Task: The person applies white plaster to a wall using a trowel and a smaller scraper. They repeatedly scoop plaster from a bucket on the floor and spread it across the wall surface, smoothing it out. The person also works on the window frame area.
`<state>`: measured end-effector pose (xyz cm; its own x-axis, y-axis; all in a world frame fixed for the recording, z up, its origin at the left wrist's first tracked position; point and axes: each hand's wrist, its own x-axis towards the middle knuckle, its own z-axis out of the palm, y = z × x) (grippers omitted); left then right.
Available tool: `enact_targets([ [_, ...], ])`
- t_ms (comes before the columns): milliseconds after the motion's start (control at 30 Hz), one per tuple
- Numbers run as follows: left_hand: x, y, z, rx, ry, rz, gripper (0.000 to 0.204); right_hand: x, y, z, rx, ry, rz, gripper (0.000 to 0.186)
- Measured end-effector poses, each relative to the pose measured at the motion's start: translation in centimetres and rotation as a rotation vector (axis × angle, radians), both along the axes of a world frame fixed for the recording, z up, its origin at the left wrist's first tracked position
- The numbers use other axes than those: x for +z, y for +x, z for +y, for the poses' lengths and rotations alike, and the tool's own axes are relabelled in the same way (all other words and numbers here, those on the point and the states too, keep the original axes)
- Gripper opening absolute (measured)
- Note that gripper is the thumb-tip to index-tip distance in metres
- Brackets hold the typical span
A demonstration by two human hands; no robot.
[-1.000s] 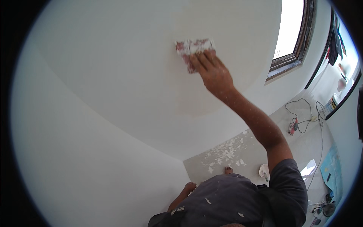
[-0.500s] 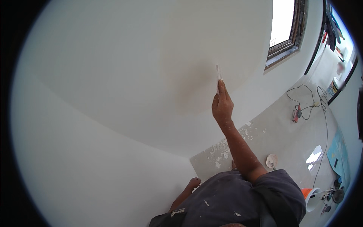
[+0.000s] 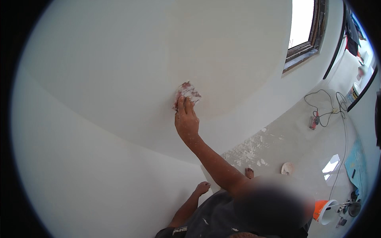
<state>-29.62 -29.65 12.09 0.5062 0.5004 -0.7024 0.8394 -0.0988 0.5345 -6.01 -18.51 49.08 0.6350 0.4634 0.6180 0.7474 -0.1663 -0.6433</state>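
Observation:
My right hand [image 3: 186,121] is raised against the pale wall [image 3: 119,79], its fingers pressed flat over a putty spreader [image 3: 190,92]. The thin, flat blade is reddish and smeared with white filler, and its face now shows. Around it, a beige patch [image 3: 230,75] stands out from the whiter surface. Low at my left side, my left hand [image 3: 203,187] is curled closed beside the white wall. Whatever it may hold is hidden.
White flakes [image 3: 248,150] litter the floor by a bare foot [image 3: 249,173] and a pale round disc [image 3: 287,168]. A red power tool [image 3: 313,121] lies with its dark cord. An orange-and-white bucket [image 3: 326,212], blue sheet [image 3: 355,168] and window [image 3: 305,43] are on the right.
My right hand has swept left and slightly down along the wall with the spreader, turning it from edge-on to face-on. My left hand stays low and curled.

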Motion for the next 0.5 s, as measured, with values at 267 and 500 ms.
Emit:
enact_targets([
  [267,-2.5,-0.2,-0.6,-0.051,-0.040,0.061,0.041,-4.7,6.3,-11.7,0.142,0.253,0.743,0.033],
  [500,-3.7,1.7,-2.1,-0.088,-0.035,0.064,0.041,-5.1,11.7,-8.6,0.445,0.518,1.589,0.039],
])
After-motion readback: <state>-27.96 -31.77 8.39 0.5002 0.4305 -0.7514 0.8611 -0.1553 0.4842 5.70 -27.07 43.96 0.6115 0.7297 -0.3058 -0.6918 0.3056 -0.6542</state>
